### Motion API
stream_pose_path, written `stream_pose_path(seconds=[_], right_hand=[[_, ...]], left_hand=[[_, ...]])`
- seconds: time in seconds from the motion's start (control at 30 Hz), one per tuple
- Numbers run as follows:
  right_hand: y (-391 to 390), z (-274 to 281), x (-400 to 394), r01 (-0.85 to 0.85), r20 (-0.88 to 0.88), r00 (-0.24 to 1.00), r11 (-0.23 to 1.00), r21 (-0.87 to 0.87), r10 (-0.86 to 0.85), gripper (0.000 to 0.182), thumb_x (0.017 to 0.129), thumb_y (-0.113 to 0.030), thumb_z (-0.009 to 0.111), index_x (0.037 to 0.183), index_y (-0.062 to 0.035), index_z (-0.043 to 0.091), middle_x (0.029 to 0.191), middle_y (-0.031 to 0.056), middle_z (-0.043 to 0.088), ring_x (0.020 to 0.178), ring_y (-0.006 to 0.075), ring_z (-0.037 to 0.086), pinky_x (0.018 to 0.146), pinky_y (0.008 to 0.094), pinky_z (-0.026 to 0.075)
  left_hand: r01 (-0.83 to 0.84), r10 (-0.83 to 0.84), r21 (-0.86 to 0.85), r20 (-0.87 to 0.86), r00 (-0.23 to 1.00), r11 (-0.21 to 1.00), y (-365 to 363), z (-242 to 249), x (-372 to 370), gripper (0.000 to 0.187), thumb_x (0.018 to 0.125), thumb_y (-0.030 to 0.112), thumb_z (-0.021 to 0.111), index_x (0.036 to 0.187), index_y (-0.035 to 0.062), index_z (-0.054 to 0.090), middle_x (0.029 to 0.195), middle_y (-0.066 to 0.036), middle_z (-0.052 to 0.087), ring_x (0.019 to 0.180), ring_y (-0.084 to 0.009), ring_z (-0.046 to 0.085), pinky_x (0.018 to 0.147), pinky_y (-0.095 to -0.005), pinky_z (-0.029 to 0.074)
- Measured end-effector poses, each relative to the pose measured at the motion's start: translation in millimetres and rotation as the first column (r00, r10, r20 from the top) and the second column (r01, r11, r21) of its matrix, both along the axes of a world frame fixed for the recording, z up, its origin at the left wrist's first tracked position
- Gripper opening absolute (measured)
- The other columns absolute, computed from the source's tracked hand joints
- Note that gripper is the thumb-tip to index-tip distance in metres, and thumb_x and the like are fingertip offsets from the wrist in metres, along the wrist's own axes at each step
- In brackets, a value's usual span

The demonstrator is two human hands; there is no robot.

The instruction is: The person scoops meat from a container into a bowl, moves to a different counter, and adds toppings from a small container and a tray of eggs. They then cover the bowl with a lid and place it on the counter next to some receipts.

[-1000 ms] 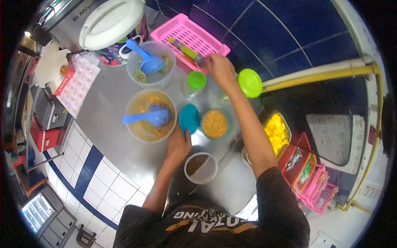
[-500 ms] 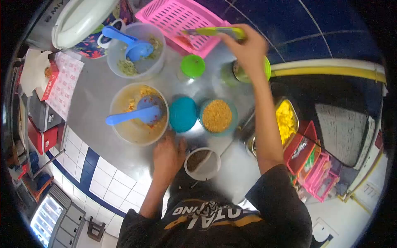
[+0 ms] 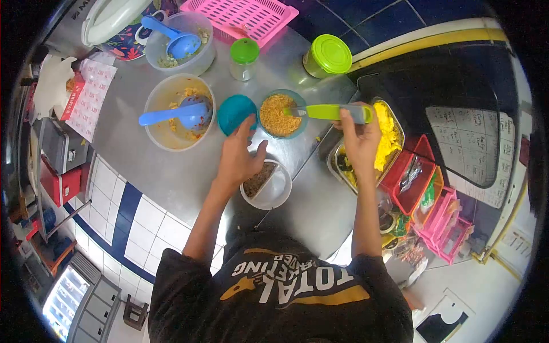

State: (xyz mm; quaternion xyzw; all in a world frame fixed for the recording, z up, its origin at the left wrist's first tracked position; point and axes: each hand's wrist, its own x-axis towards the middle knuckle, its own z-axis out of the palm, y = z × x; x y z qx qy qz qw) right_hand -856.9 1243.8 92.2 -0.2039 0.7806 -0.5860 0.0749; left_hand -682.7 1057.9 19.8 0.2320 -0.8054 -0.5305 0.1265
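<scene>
My right hand [image 3: 362, 137] grips the handle of a green spoon-like utensil [image 3: 326, 112], whose tip is over the teal-rimmed bowl of golden crumbs [image 3: 279, 115]. Fingers spread, my left hand [image 3: 239, 154] touches the edge of a teal lid [image 3: 235, 112] beside that bowl. Just below the left hand stands a round white tub [image 3: 277, 191] with dark brown contents on one side. Further left, a clear tub [image 3: 154, 106] with yellow-orange food holds a blue ladle [image 3: 182, 113].
Another tub [image 3: 207, 56] with a blue ladle stands at the upper left, near a pink basket [image 3: 251, 16]. Two green-lidded jars [image 3: 245, 52] [image 3: 330, 56] stand behind the bowl. A metal tray of yellow food [image 3: 389, 134] and red bins [image 3: 405, 168] are at right.
My right hand has come down from the pink basket with the green utensil to the crumb bowl. My left hand has risen to the teal lid. The camera view has shifted.
</scene>
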Motion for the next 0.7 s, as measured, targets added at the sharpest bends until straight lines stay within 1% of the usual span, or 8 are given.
stream_pose_path(seconds=[0.03,0.13,0.2,0.3,0.4,0.5,0.6,0.7], right_hand=[[-2,-5,2,-0.007,0.017,1.0,1.0,0.011,0.007,0.022,0.097,-0.009,0.066,0.113,0.0023,0.056,0.095,0.0091,0.069,0.081,0.0155,0.07,0.071,0.0292,0.06],[-6,-22,3,-0.018,0.12,0.992,0.998,-0.06,0.025,0.021,0.098,-0.009,0.066,0.113,0.0024,0.056,0.096,0.0099,0.069,0.08,0.0155,0.071,0.07,0.0285,0.06],[-6,-35,0,0.018,0.213,0.977,0.991,-0.135,0.011,0.02,0.098,-0.009,0.065,0.112,0.0026,0.057,0.096,0.0112,0.07,0.075,0.0166,0.071,0.068,0.0281,0.061],[1,-42,-1,0.102,0.31,0.949,0.985,-0.137,-0.055,0.02,0.099,-0.012,0.064,0.11,0.0025,0.057,0.094,0.0117,0.07,0.071,0.0179,0.071,0.067,0.0283,0.061],[10,-44,0,0.186,0.377,0.918,0.972,-0.142,-0.12,0.02,0.1,-0.016,0.064,0.109,0.0017,0.058,0.092,0.012,0.07,0.07,0.0192,0.071,0.067,0.0292,0.061],[24,-45,-2,0.262,0.443,0.879,0.954,-0.145,-0.175,0.023,0.1,-0.02,0.065,0.106,0.0005,0.059,0.093,0.0127,0.07,0.072,0.0212,0.072,0.067,0.0306,0.061],[33,-51,-3,0.298,0.487,0.854,0.939,-0.171,-0.183,0.025,0.1,-0.021,0.065,0.106,0.0017,0.059,0.092,0.0138,0.07,0.076,0.0224,0.072,0.068,0.0316,0.062],[39,-59,-4,0.34,0.567,0.807,0.915,-0.216,-0.166,0.027,0.1,-0.022,0.065,0.104,0.0034,0.06,0.091,0.0153,0.07,0.078,0.0233,0.072,0.07,0.0328,0.062]], left_hand=[[0.0,0.0,0.026,0.0,1.0,1.0,2,1,0,0.06,0.084,0.009,0.072,0.138,-0.0031,0.048,0.123,-0.027,0.064,0.106,-0.0386,0.069,0.083,-0.0424,0.06],[-0.01,0.012,0.091,-0.022,1.0,0.996,8,1,2,0.057,0.085,0.006,0.07,0.137,-0.0038,0.049,0.124,-0.026,0.064,0.106,-0.0384,0.069,0.086,-0.0422,0.06],[-0.017,0.024,0.11,-0.067,0.997,0.994,10,-3,5,0.056,0.085,0.004,0.069,0.137,-0.004,0.049,0.123,-0.026,0.065,0.105,-0.0386,0.069,0.087,-0.0421,0.06],[-0.1,0.099,0.123,0.015,0.995,0.987,10,-1,17,0.047,0.087,0.006,0.067,0.132,-0.0013,0.055,0.116,-0.025,0.068,0.1,-0.0384,0.071,0.085,-0.0432,0.059],[-0.054,0.063,-0.049,0.206,0.977,0.997,4,-3,39,0.032,0.09,0.011,0.064,0.121,0.0017,0.064,0.107,-0.024,0.07,0.093,-0.0402,0.07,0.082,-0.0464,0.057],[0.064,-0.025,-0.133,0.274,0.961,0.989,8,8,60,0.021,0.093,0.015,0.061,0.108,0.003,0.069,0.099,-0.023,0.071,0.089,-0.0427,0.069,0.079,-0.0495,0.054],[0.111,-0.073,-0.144,0.248,0.966,0.983,15,3,71,0.019,0.094,0.015,0.06,0.104,0.0029,0.07,0.097,-0.024,0.071,0.088,-0.0443,0.068,0.08,-0.0498,0.054],[0.133,-0.082,-0.146,0.313,0.946,0.98,20,2,74,0.019,0.093,0.016,0.06,0.103,0.0032,0.071,0.092,-0.026,0.069,0.086,-0.0448,0.067,0.078,-0.0495,0.054]])
